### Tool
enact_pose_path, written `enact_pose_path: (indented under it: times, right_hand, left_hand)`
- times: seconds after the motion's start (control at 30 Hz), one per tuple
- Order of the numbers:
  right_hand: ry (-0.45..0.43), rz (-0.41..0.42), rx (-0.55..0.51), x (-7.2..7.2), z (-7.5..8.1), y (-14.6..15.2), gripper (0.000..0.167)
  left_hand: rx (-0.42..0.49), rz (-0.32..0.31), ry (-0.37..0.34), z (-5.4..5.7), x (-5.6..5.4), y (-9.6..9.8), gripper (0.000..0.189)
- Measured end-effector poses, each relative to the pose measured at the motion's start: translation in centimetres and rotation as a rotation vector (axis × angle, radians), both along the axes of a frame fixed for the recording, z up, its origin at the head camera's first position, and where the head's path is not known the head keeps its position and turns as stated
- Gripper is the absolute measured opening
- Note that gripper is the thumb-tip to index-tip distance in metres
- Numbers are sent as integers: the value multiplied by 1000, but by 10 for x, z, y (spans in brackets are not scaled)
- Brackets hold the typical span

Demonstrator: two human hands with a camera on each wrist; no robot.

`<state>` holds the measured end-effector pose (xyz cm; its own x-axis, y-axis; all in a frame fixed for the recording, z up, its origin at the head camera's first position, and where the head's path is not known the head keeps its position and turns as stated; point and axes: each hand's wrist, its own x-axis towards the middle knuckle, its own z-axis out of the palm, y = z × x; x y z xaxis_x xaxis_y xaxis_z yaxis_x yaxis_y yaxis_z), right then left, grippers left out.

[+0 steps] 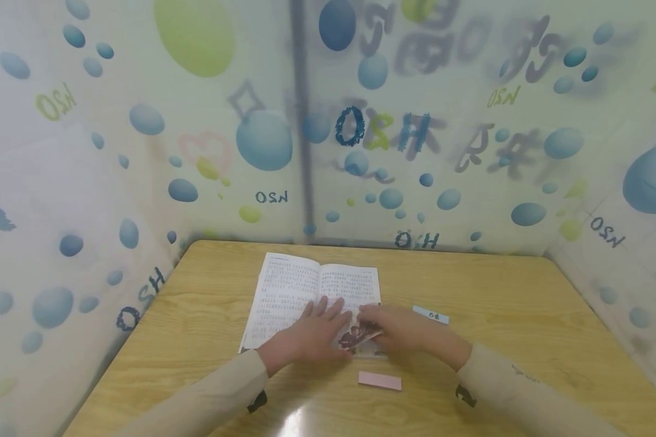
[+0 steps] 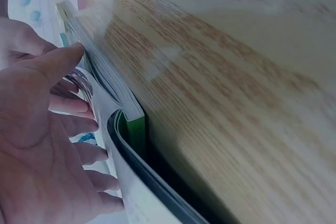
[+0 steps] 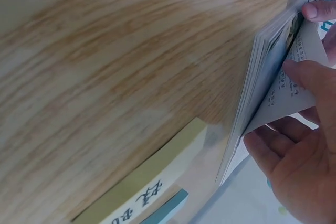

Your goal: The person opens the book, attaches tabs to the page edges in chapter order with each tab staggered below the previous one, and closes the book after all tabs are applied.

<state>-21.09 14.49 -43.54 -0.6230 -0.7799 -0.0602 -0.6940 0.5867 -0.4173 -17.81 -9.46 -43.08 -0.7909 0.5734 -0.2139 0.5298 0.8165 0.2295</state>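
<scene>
An open book (image 1: 290, 285) with printed text lies on the wooden table. My left hand (image 1: 317, 337) rests on it near the fold, fingers spread and mostly straight. In the right wrist view, my right hand (image 3: 304, 129) pinches a page (image 3: 294, 85), thumb on the printed side and fingers behind. That page is lifted and bent, and a coloured picture (image 1: 358, 334) shows between the hands in the head view. The book's green edge (image 2: 135, 132) and stacked pages appear in the left wrist view.
A pink block (image 1: 379, 380) lies in front of the book. Right of the book is a light blue strip (image 1: 430, 314) with handwriting; the right wrist view shows a yellow-sided block (image 3: 152, 174) with handwriting there. Patterned curtains (image 1: 415, 182) stand behind the wooden table (image 1: 497, 291).
</scene>
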Motion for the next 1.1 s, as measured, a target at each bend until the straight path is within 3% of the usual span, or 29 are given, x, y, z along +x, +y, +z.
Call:
enact_pose_path:
  times: [0.23,0.53,0.83,1.1]
  right_hand:
    - [-39,4,-44,-4,2,2,31]
    - [52,14,-35,-3,6,11,36]
    - [34,-18,-34,-7,6,19,30]
    - [6,-114,-34,-8,7,41,49]
  left_hand:
    - [6,-3,11,-1,-2,-1,81]
    - [-1,-12,23,-1,-3,0,78]
    - [37,-27,38,-1,-3,0,79]
    - [108,-51,91,3,-8,-5,83]
